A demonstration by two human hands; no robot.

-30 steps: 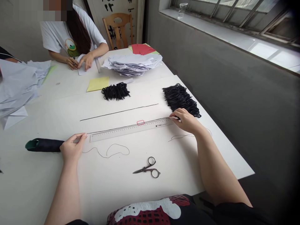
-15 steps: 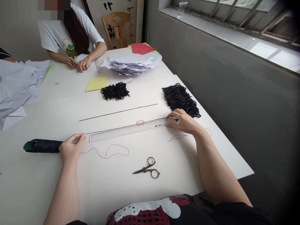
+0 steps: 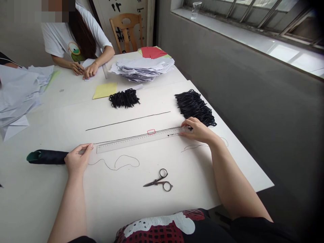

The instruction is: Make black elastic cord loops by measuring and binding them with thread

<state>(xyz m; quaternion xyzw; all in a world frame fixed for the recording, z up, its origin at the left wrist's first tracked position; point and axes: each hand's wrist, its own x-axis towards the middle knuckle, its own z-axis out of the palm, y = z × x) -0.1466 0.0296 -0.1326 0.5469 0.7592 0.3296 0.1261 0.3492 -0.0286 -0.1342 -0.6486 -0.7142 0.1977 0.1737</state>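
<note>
A black thread [image 3: 121,138] runs taut along the upper edge of a clear plastic ruler [image 3: 136,142] on the table. My left hand [image 3: 78,158] pinches the thread just past the ruler's left end, beside a dark thread spool [image 3: 52,157]. At the other end, my right hand [image 3: 196,129] is closed on the ruler and the thread's far end; its fingertips partly hide both. Behind the ruler lies a second straight black cord [image 3: 128,120]. A slack loop of thread [image 3: 128,156] curls between my left hand and the small scissors [image 3: 157,182], whose handles are spread.
Two bundles of looped black cords, a smaller one [image 3: 124,98] and a larger one [image 3: 195,107], lie beyond the ruler. Yellow paper [image 3: 105,90] and a white paper stack [image 3: 143,69] stand farther back. Across the table a person's hands [image 3: 84,70] work on paper. Loose papers [image 3: 15,94] cover the left.
My hands, the thread and the ruler stay almost exactly as they were. The view has shifted very slightly.
</note>
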